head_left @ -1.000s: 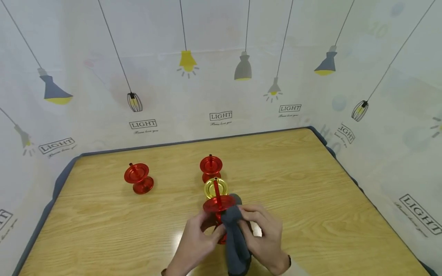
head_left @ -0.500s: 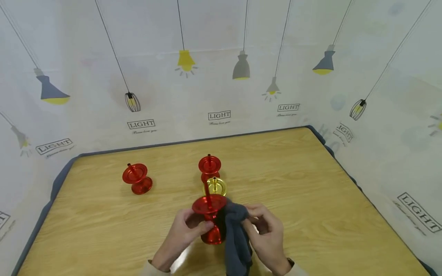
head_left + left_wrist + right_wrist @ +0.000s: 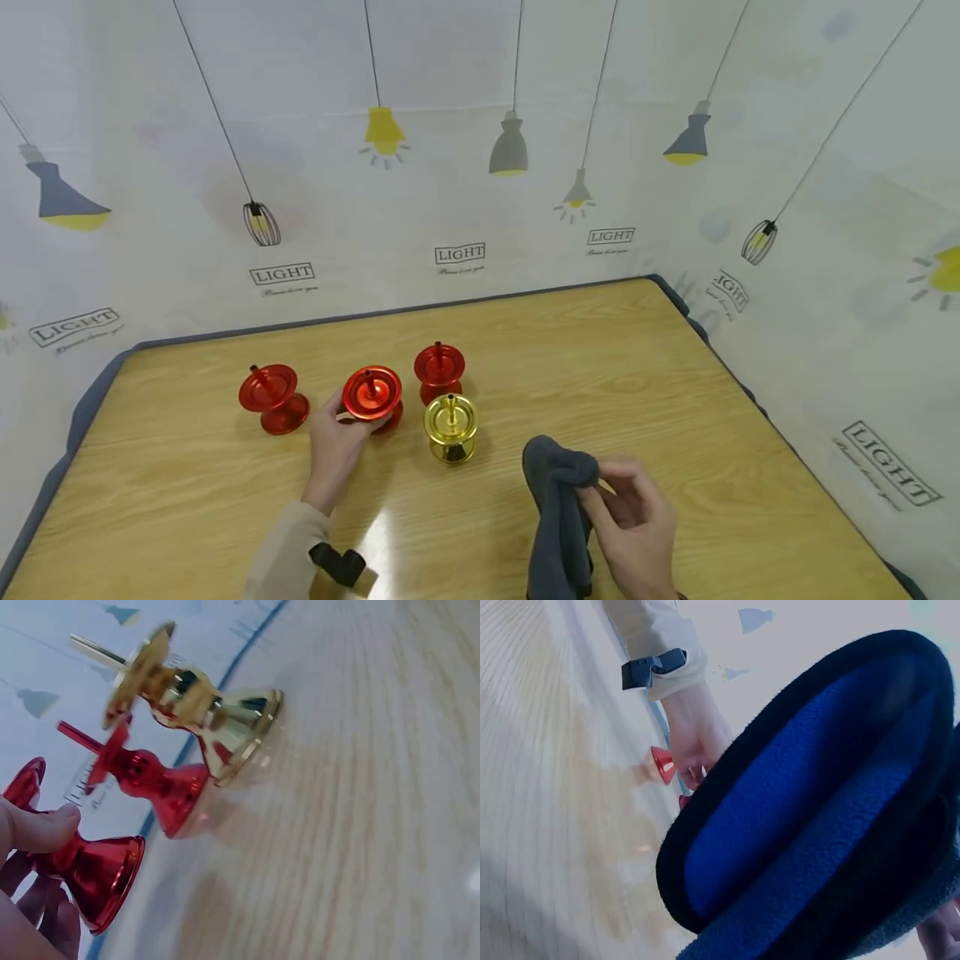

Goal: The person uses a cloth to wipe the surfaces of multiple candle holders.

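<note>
L hand grips red holder btwn far-L holder & rear holder; R hand pinches cloth. Risk: sideways drift may tip rear holder; loose cloth may poss. snag gold holder.

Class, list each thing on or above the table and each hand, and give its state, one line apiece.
Gold stand, upright on the table.
Rear red stand, upright on the table.
Far-left red stand, upright on the table.
Held red stand, gripped; whether its base touches the table, cannot tell.
Cloth, folded, held.
Left hand, curled round the held red stand.
Right hand, pinching the cloth.
</note>
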`<state>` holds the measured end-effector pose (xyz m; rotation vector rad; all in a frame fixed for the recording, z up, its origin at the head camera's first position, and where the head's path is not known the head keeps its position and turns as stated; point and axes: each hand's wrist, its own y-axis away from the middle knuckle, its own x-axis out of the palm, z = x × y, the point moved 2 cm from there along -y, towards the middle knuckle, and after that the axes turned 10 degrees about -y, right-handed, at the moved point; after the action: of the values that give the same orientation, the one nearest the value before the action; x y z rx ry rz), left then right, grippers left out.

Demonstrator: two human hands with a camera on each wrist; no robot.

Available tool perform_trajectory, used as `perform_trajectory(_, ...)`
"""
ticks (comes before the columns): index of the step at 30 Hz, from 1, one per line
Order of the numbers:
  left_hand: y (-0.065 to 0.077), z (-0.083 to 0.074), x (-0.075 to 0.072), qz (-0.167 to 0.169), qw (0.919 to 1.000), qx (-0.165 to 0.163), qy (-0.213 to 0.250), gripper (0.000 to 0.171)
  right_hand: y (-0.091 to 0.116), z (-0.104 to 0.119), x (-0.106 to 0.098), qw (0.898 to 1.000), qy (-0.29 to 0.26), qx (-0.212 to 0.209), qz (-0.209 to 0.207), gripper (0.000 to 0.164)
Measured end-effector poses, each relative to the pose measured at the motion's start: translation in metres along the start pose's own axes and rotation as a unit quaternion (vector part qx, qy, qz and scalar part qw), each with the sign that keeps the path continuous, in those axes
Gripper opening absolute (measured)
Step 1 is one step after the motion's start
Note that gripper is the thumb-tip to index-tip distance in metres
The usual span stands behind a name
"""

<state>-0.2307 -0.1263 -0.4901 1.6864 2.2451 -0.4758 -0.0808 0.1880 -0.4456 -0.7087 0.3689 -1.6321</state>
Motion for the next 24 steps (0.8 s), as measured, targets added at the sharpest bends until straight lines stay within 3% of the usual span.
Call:
perform_trajectory(9,-0.022,0.013,0.026,0.028,0.9984,-0.045,-0.019,0.056,0.001,-0.004,-0.005,1.0,-0.007,-0.001,0.016,0.022)
perform_trajectory(15,-0.024,0.017,0.021,0.029,0.9982,-0.036,-0.039,0.059,0.004,-0.003,0.003,1.0,-0.008,0.003,0.025,0.029)
perform_trajectory(19,-0.017,0.013,0.015,0.032,0.9982,-0.038,-0.035,0.06,0.006,-0.002,0.007,1.0,0.009,0.023,0.014,0.031)
perform_trajectory(22,-0.008,0.007,0.007,-0.006,0.9978,-0.065,0.01,0.056,0.007,-0.002,0.009,0.999,0.013,0.029,0.009,0.031)
perform_trajectory(24,-0.002,0.003,-0.003,-0.075,0.9913,-0.087,0.065,0.046,0.007,-0.003,0.01,1.0,0.007,0.025,0.012,0.031)
